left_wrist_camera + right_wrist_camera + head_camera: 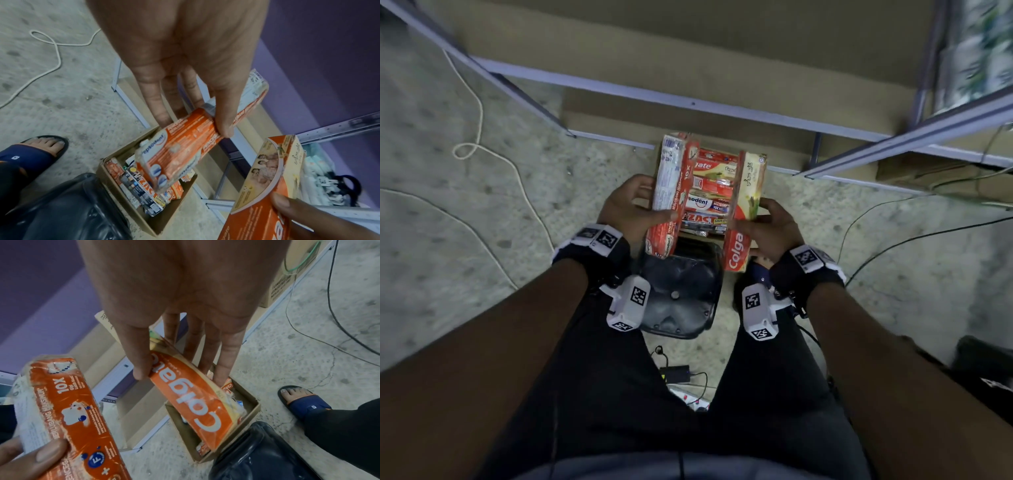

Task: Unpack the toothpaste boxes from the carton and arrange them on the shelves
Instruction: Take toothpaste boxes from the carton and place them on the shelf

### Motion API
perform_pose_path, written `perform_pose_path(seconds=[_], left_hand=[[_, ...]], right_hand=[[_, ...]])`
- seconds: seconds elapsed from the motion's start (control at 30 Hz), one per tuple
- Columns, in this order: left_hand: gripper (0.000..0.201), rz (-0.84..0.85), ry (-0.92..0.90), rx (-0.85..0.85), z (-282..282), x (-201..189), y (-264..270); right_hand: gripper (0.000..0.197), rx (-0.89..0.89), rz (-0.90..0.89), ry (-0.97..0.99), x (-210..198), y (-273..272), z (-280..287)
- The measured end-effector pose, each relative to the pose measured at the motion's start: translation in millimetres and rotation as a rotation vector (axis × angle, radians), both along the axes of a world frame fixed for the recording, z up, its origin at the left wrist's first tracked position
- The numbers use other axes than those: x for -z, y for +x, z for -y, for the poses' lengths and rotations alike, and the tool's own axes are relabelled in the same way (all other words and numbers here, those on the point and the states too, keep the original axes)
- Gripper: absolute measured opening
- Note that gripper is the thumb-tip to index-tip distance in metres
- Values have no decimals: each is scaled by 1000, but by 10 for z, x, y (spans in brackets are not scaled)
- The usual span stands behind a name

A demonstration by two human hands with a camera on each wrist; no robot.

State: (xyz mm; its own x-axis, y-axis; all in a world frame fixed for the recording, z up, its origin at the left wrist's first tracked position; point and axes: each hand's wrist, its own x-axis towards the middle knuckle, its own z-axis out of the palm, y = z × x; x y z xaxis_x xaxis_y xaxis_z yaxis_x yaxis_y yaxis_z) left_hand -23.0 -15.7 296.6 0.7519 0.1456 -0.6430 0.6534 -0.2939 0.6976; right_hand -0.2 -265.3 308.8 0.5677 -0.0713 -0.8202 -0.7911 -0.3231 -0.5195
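Currently a Pepsodent pack [671,195] is gripped between thumb and fingers of the left hand [628,207], and a Colgate pack [744,209] is likewise pinched by the right hand [774,228], both held above the open carton [164,217], where more toothpaste boxes [705,205] are seen.

White cord [479,113] looped on concrete floor [431,205] far left; black cables [893,246] right; black bag [681,291] near; charger [674,373] nearer.
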Motion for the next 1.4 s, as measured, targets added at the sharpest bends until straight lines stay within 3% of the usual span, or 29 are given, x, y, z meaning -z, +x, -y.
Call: perform_pose_path(seconds=[0.37,0.53,0.67,1.07,1.4], left_hand=[[58,121,-65,38,-114,-1116,167],[54,199,-93,75,-138,-1543,317],[54,303,-83,108,-168,-1890,489],[58,649,-63,152,-265,-3036,1161],[51,837,34,148,-218,-3961,1874]], right_hand=[[48,-37,156,65,-1075,55,-50],[57,-99,265,63,-1472,173,-46],[64,-143,363,80,-1806,311,-35],[56,-160,734,180,-3066,888,-129],[50,-133,932,11,-4027,1612,-181]])
